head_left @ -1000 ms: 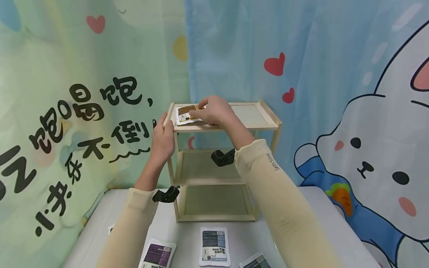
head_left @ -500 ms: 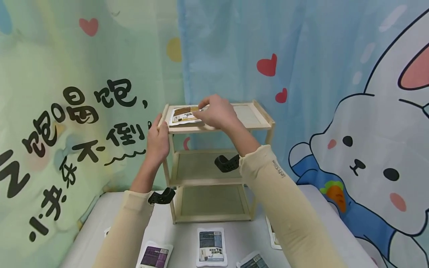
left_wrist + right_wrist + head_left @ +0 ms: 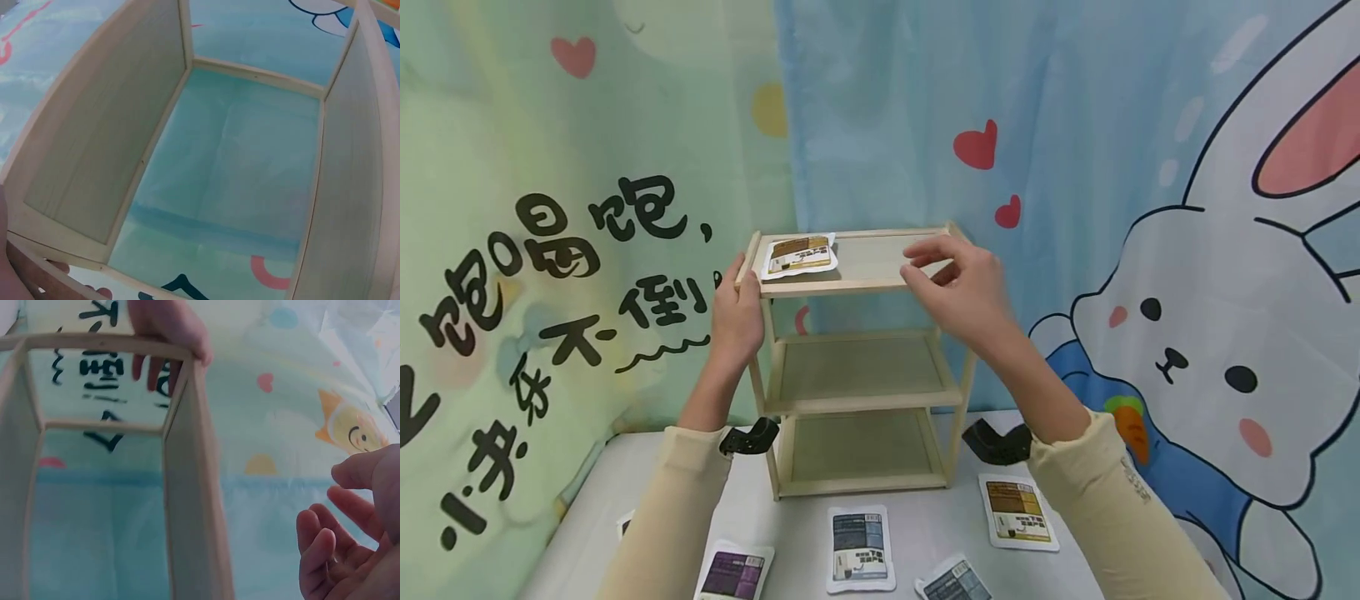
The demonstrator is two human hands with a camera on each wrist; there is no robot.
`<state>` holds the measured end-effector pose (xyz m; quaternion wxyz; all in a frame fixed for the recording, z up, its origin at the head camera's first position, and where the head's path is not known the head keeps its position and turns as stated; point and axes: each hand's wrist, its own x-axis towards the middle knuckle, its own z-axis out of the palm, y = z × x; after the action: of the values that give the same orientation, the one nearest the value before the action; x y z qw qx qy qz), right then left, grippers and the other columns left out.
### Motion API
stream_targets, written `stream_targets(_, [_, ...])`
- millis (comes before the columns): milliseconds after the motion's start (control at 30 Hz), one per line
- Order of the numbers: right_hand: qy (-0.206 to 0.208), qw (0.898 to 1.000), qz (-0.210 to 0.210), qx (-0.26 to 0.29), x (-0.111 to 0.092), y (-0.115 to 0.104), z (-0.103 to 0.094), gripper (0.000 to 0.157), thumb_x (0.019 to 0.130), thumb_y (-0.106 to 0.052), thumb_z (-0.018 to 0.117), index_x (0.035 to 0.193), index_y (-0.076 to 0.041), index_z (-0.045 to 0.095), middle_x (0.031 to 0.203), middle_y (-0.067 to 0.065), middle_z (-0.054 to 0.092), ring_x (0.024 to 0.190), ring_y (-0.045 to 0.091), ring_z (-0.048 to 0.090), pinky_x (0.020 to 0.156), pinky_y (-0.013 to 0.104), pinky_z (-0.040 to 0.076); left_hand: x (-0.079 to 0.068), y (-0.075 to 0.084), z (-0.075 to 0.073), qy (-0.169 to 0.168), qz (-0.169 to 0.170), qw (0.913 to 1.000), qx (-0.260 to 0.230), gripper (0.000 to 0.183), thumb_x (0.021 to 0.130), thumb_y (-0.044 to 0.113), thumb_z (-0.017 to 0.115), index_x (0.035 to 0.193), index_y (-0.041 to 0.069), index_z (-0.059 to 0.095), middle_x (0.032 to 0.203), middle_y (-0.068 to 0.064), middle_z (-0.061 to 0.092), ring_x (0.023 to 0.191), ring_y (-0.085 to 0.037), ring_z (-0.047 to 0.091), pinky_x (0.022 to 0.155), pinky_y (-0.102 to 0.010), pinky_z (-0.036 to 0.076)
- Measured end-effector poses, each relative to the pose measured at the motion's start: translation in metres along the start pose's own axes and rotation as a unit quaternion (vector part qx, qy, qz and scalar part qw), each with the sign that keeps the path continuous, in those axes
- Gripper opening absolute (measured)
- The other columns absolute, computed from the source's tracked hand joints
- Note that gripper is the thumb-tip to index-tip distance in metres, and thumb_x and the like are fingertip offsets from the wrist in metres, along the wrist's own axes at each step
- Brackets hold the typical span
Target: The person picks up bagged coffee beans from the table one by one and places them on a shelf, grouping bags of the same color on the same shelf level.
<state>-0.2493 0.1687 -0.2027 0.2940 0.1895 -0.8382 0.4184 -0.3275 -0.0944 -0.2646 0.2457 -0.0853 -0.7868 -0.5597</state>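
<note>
A three-tier wooden shelf rack [image 3: 865, 407] stands at the centre of the head view. On the left part of its top tier lies a white pouch [image 3: 800, 256] with a brown and yellow label. My left hand [image 3: 737, 321] grips the top tier's left edge; in the right wrist view its fingers [image 3: 153, 372] hook under the wooden rail. My right hand [image 3: 964, 283] is apart from the pouch, in front of the top tier's right side. Its fingers are loosely bent and hold nothing, as the right wrist view also shows.
Several pouches lie on the white table [image 3: 797, 575] before the rack: one with a brown label [image 3: 1018, 512], one blue-grey [image 3: 861, 548], one purple [image 3: 735, 573], and another grey one [image 3: 955, 581] at the lower edge. A printed curtain [image 3: 880, 125] hangs behind.
My right hand has let go of the brown-labelled pouch and moved right, leaving it on the top tier. My left hand keeps its grip. The head view has turned slightly right.
</note>
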Motion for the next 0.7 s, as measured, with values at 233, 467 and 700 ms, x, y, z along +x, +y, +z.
stream_targets(233, [0.046, 0.998, -0.006, -0.029, -0.057, 0.045, -0.031, 0.018, 0.093, -0.013, 0.065, 0.108, -0.006, 0.071, 0.098, 0.005, 0.068, 0.070, 0.013, 0.057, 0.050, 0.024, 0.045, -0.006, -0.004, -0.002, -0.001, -0.010, 0.9999, -0.008, 0.057, 0.102, 0.031, 0.030, 0.153, 0.006, 0.028, 0.154, -0.015, 0.030, 0.140, -0.024, 0.026, 0.111, -0.043, 0.024])
stream_targets(467, [0.055, 0.996, 0.046, -0.060, -0.107, 0.097, -0.047, 0.018, 0.093, -0.013, 0.066, 0.107, -0.002, 0.070, 0.097, 0.011, 0.067, 0.067, 0.013, 0.054, 0.050, 0.023, 0.044, -0.004, -0.004, -0.003, 0.008, -0.001, 0.9999, -0.012, 0.057, 0.101, 0.031, 0.030, 0.153, 0.005, 0.029, 0.153, -0.016, 0.031, 0.140, -0.024, 0.027, 0.111, -0.043, 0.024])
stream_targets(700, [0.051, 0.983, 0.143, -0.099, -0.157, 0.154, -0.038, 0.021, 0.094, -0.017, 0.065, 0.108, -0.001, 0.070, 0.099, 0.014, 0.067, 0.072, 0.020, 0.054, 0.055, 0.023, 0.046, -0.002, -0.002, 0.002, 0.001, 0.001, 0.9997, -0.024, 0.059, 0.101, 0.031, 0.030, 0.152, 0.004, 0.028, 0.153, -0.017, 0.032, 0.140, -0.024, 0.028, 0.111, -0.040, 0.025])
